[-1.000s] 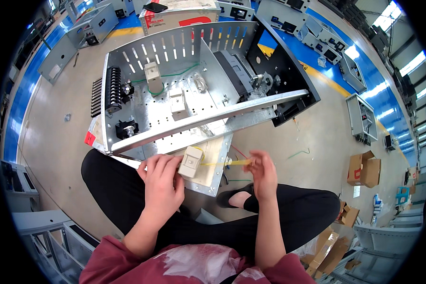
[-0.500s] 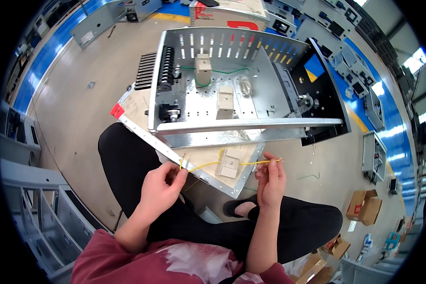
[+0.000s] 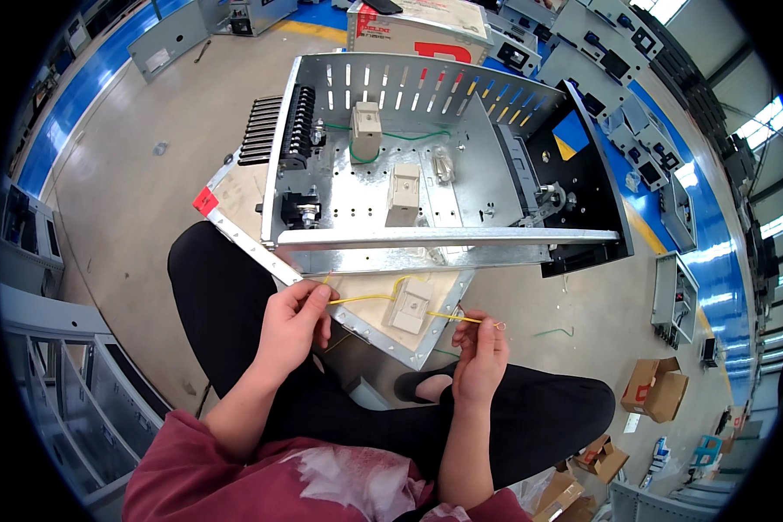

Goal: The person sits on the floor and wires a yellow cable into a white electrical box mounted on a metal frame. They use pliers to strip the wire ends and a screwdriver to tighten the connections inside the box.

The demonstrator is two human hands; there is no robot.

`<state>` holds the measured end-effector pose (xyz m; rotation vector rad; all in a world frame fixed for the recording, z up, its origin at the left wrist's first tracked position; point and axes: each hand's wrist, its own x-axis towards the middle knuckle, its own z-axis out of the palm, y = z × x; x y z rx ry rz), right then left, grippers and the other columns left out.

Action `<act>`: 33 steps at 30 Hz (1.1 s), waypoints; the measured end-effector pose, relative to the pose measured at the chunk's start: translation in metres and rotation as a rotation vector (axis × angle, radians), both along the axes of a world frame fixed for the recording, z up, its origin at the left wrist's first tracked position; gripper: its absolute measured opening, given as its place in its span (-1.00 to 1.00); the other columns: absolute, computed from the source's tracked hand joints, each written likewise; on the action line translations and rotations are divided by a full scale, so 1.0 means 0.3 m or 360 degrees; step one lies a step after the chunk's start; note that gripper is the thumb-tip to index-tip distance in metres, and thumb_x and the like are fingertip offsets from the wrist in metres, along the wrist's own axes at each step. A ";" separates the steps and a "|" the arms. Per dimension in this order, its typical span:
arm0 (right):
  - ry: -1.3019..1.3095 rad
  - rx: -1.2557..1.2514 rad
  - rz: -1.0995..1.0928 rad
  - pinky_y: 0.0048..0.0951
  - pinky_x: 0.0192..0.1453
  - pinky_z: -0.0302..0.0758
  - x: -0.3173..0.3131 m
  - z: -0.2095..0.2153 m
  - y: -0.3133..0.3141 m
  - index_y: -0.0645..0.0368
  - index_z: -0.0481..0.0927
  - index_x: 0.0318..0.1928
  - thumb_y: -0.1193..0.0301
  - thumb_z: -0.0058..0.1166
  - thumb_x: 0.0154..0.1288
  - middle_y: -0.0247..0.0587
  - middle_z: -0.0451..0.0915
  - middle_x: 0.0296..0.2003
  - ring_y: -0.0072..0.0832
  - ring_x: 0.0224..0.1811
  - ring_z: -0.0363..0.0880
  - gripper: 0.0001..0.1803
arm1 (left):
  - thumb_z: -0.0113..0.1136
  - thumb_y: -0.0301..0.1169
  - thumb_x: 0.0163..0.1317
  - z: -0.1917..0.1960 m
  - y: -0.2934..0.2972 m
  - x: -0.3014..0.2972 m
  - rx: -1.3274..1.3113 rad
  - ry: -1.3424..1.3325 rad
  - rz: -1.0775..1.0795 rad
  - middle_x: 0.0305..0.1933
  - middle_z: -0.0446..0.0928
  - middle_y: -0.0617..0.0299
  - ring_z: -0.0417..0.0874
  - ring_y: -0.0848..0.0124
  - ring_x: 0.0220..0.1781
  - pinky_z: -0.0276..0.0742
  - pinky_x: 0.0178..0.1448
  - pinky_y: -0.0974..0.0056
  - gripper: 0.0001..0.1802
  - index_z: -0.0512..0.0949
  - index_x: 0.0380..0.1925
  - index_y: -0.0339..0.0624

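Note:
A yellow wire (image 3: 363,299) stretches between my hands and passes by or through a beige block-shaped component (image 3: 410,306). My left hand (image 3: 291,327) pinches the wire's left part between thumb and fingertips, with a short end sticking up. My right hand (image 3: 481,361) is closed on the other end, where a small loop or bare tip pokes past the fingers. The block is tilted over the pale board's near corner; whether it rests there cannot be told. Just beyond stands a metal chassis (image 3: 452,235) holding two similar beige blocks (image 3: 367,130), one wrapped by a green wire (image 3: 416,136).
The chassis sits on a metal-edged board (image 3: 226,228) with a red tag at its left corner. Black terminal strips (image 3: 300,130) line its left wall. Cardboard boxes (image 3: 655,389) stand on the floor at right. A grey cabinet frame (image 3: 74,391) is at lower left.
My right hand has dropped lower and my left has risen a little, so the wire now slopes down to the right. The block has tilted with it. The whole view has shifted slightly.

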<state>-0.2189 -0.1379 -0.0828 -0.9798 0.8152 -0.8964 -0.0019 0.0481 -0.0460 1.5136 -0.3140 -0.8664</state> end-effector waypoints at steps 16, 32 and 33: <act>0.0226 -0.0292 -0.0396 -0.46 0.08 0.47 0.054 -0.022 -0.049 0.28 0.54 0.32 0.36 0.20 0.69 -0.27 0.59 0.00 -0.58 -0.08 0.50 -0.64 | 0.25 -0.47 0.63 -0.005 0.030 -0.060 -0.0237 0.0365 -0.0183 -0.27 0.81 -0.03 0.86 0.33 -0.39 0.48 -0.50 0.45 -0.76 0.69 0.12 -0.45; 0.1430 -0.1955 0.0212 0.10 0.58 0.16 0.096 0.187 0.030 -0.01 0.81 -0.08 0.35 0.46 0.36 -0.46 0.74 -0.14 -0.40 0.08 0.64 -0.84 | 0.19 -0.41 0.69 -0.027 -0.005 -0.063 -0.0337 0.0335 0.0056 -0.14 0.82 -0.11 0.90 0.23 -0.26 0.53 -0.46 0.43 -0.71 0.67 0.15 -0.45; 0.1373 -0.1963 0.0193 0.07 0.56 0.19 0.096 0.183 0.023 -0.01 0.82 -0.12 0.35 0.47 0.35 -0.47 0.73 -0.18 -0.41 0.03 0.65 -0.87 | 0.19 -0.41 0.68 -0.029 -0.006 -0.065 -0.0336 0.0325 0.0070 -0.15 0.82 -0.10 0.90 0.23 -0.26 0.54 -0.46 0.42 -0.72 0.68 0.15 -0.44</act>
